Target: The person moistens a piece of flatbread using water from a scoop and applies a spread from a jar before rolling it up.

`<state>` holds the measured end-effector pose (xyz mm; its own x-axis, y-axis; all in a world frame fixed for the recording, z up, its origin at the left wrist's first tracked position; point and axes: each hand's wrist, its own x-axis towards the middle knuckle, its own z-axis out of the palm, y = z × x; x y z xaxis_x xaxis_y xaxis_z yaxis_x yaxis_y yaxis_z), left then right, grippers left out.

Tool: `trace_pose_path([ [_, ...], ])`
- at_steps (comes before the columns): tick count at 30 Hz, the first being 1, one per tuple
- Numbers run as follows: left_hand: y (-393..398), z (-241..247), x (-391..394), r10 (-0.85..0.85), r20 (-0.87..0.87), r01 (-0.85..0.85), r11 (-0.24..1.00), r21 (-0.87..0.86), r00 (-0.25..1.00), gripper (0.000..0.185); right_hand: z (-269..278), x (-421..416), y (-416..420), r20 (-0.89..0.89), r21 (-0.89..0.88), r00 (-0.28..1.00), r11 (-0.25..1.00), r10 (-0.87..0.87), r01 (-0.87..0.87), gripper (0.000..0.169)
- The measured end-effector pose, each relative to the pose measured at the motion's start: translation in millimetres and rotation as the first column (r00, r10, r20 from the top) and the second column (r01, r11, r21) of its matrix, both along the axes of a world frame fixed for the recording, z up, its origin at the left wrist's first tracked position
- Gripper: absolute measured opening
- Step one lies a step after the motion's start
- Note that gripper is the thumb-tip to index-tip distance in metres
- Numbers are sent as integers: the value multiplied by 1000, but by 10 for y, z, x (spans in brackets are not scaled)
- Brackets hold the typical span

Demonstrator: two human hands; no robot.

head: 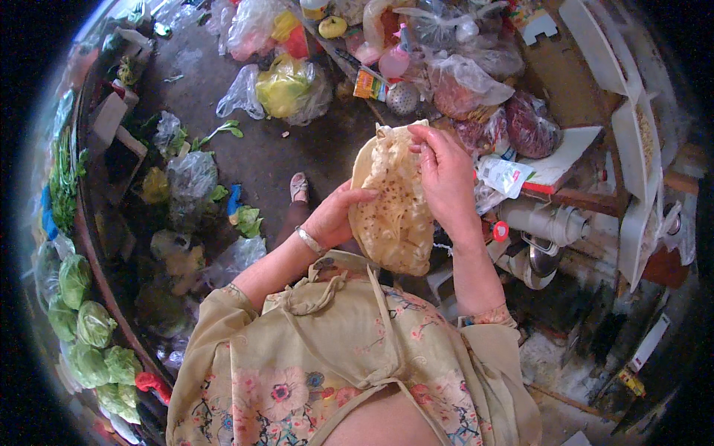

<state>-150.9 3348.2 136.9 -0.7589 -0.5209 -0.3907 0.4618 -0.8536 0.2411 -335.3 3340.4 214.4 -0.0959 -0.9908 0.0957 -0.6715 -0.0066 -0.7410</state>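
Note:
A large flatbread (pixel 393 206), pale with brown spots and blisters, is held up in front of my chest. My left hand (pixel 337 214) grips its left edge, the thumb lying across the top face and the fingers hidden behind. At the upper right edge, my right hand (pixel 443 173) has its thumb and fingertips on the bread. The bread's edge is rumpled and raised near its top. A bracelet (pixel 310 240) circles my left wrist.
Lettuces and cabbages (pixel 95 323) line a shelf at the left. Plastic bags (pixel 290 86) lie on the dark floor (pixel 245 145). At the right are bagged goods (pixel 471 89), a pink spray bottle (pixel 395 60), a white pouch (pixel 503 175) and white bins (pixel 636 145).

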Motion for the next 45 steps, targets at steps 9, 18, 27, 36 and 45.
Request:
trace_pose_path([
  [9, 19, -53, -85, -42, 4, 42, 999, -29, 999, 54, -58, -78, 70, 29, -54, 1000, 999, 9, -7, 34],
  [18, 67, -36, -205, -48, 28, 49, 999, -16, 998, 52, -59, -179, 277, 135, -79, 989, 994, -64, 75, 37],
  [27, 41, -174, -333, 6, 68, -8, 1000, 23, 998, 48, -200, -153, 956, 53, 61, 996, 996, -71, 68, 29],
  [36, 35, -258, -487, 22, 27, -24, 997, 73, 999, 50, -257, -282, 1192, 211, 132, 949, 969, -233, 209, 6],
  [45, 55, -224, -522, -6, 83, 1, 998, 63, 997, 50, -273, -373, 1259, 414, 98, 844, 939, -340, 330, 9],
])
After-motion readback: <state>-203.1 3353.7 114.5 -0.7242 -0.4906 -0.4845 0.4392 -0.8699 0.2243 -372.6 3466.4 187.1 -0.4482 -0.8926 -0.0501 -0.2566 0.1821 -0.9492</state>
